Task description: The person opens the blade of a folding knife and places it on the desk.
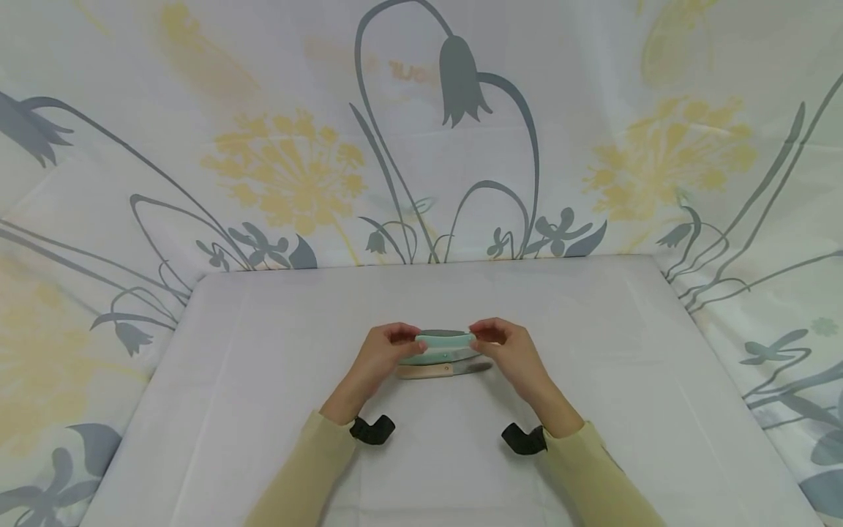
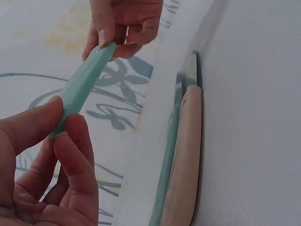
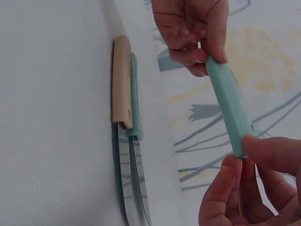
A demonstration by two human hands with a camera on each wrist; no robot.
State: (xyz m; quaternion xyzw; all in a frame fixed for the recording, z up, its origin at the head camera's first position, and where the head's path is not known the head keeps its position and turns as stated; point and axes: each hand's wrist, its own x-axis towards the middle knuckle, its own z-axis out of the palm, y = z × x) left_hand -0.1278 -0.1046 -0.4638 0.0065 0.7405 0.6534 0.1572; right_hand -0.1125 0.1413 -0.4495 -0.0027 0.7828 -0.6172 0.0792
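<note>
Between both hands is a mint-green folding knife (image 1: 444, 342), its blade folded along the handle and a dark strip of it showing on the far side. My left hand (image 1: 382, 350) pinches the left end with thumb and fingertips. At the right end, my right hand (image 1: 512, 350) pinches it the same way. Below the held knife lie two knives with blades out, side by side with their blades to the right. One has a mint-green handle (image 3: 134, 89), and the nearer one has a beige handle (image 2: 186, 155).
The knives lie on a white-covered table (image 1: 263, 410). Behind it and at both sides hangs a white cloth (image 1: 408, 146) with grey and yellow flower prints. A black wrist mount (image 1: 373, 430) sits by the left cuff, and another black mount (image 1: 525, 439) by the right.
</note>
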